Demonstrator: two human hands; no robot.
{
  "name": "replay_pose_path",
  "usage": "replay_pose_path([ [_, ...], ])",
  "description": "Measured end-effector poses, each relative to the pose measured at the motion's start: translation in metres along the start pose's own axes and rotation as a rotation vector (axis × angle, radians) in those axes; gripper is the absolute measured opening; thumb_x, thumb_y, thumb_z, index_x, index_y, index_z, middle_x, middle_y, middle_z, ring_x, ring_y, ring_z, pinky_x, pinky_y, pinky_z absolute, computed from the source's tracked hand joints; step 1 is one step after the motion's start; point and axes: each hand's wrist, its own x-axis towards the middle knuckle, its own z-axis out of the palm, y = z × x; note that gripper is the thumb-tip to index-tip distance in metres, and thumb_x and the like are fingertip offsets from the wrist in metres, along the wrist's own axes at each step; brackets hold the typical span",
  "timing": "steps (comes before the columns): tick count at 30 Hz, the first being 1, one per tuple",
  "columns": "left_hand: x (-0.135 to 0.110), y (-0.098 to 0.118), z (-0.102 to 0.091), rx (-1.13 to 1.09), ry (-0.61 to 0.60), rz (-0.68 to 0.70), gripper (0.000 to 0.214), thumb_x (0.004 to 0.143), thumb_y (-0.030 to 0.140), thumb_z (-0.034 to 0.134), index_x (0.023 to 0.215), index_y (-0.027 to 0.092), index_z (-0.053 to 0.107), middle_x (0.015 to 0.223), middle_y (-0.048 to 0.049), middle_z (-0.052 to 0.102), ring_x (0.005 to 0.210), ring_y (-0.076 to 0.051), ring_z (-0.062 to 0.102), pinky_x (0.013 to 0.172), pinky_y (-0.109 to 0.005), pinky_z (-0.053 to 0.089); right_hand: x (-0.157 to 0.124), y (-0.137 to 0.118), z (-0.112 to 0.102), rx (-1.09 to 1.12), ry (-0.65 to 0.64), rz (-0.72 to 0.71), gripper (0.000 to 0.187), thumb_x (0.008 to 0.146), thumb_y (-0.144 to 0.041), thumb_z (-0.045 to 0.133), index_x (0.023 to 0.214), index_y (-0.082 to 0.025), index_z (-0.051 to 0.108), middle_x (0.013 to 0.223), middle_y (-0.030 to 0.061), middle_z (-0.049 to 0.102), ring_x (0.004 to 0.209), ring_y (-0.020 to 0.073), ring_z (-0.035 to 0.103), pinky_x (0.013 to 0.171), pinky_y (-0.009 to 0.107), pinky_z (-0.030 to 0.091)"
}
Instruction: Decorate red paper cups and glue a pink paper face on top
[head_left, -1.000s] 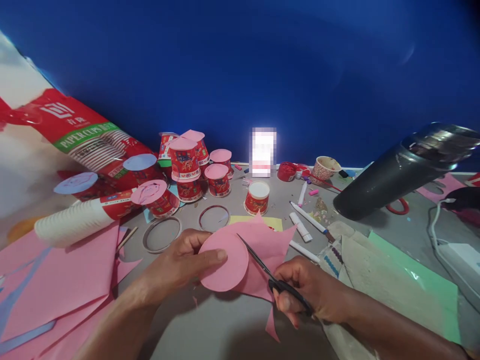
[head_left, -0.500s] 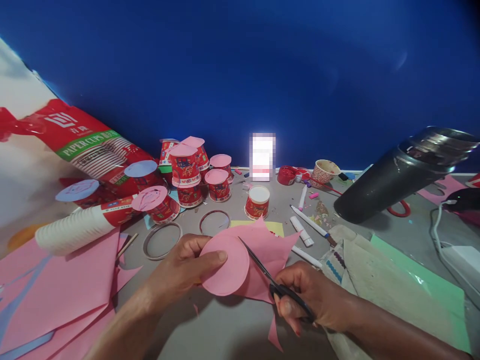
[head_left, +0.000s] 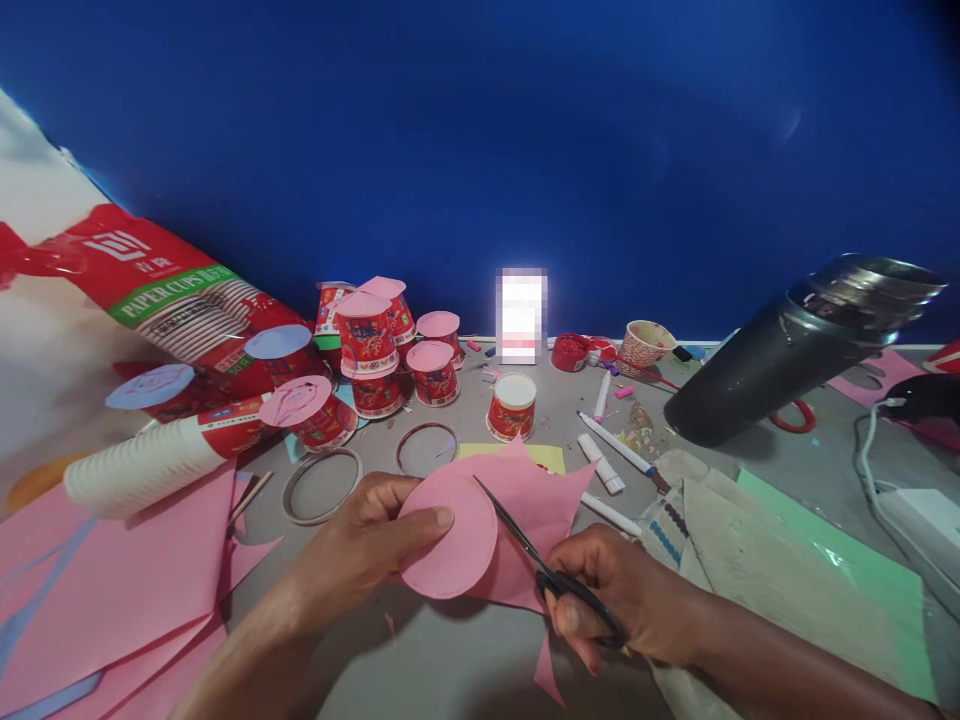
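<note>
My left hand [head_left: 364, 545] pinches a pink paper sheet, thumb pressed on its round, nearly cut-out disc [head_left: 450, 535]. The rest of the pink sheet [head_left: 544, 505] spreads in ragged points to the right. My right hand [head_left: 611, 595] grips black-handled scissors [head_left: 536, 560], whose blades lie along the disc's right edge. Both hands hover low over the grey table [head_left: 457, 660].
Red paper cups with pink and blue paper lids [head_left: 375, 345] cluster at the back. A paper-cup sleeve [head_left: 161, 295] and a white cup stack [head_left: 139, 465] lie at left over pink sheets [head_left: 120, 580]. Two rings [head_left: 322, 485], markers [head_left: 615, 445], a dark flask [head_left: 787, 350] and a green sheet [head_left: 832, 550] surround the hands.
The hands and paper stay almost in place; the scissors have edged a little along the disc's rim and the view has shifted slightly.
</note>
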Motion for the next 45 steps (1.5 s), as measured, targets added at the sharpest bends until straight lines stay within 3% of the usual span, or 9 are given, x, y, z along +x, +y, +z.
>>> replay_pose_path([
  [16,0.0011,0.0006,0.0,0.002,0.054,-0.036,0.054,0.077,0.064,0.076,0.061,0.016,0.059,0.056,0.0022,0.044,0.052,-0.009,0.032,0.05,-0.026,0.019,0.001,0.0025,-0.0014,0.009,-0.002,-0.014,0.071,0.061,-0.08,0.088,0.067,-0.015,0.061,0.051,-0.0026,0.062,0.041,0.0034,0.04,0.04,0.02,0.02],
  [28,0.0024,-0.0001,0.0007,0.004,0.013,-0.05,0.051,0.075,0.062,0.077,0.064,0.014,0.066,0.055,0.0,0.05,0.053,-0.011,0.037,0.05,-0.025,0.023,0.0009,0.0,-0.0009,-0.033,-0.025,-0.061,0.07,0.066,-0.082,0.084,0.066,-0.016,0.06,0.049,-0.0044,0.059,0.039,0.0022,0.035,0.039,0.019,0.021],
  [38,0.0034,0.0,-0.0017,0.004,0.003,-0.033,0.048,0.075,0.059,0.075,0.061,0.016,0.06,0.055,0.002,0.045,0.052,-0.01,0.033,0.05,-0.025,0.021,0.0015,-0.0012,0.003,0.001,-0.02,-0.025,0.071,0.06,-0.082,0.086,0.065,-0.016,0.06,0.048,-0.0048,0.059,0.037,0.0025,0.035,0.038,0.019,0.021],
  [45,0.0033,0.0038,0.001,-0.014,-0.074,-0.028,0.041,0.075,0.053,0.076,0.063,0.015,0.064,0.056,0.0016,0.047,0.052,-0.01,0.034,0.048,-0.025,0.02,0.0012,0.0015,0.0011,-0.024,-0.02,-0.017,0.072,0.063,-0.083,0.085,0.068,-0.015,0.062,0.051,-0.0028,0.061,0.037,0.0025,0.036,0.038,0.019,0.023],
])
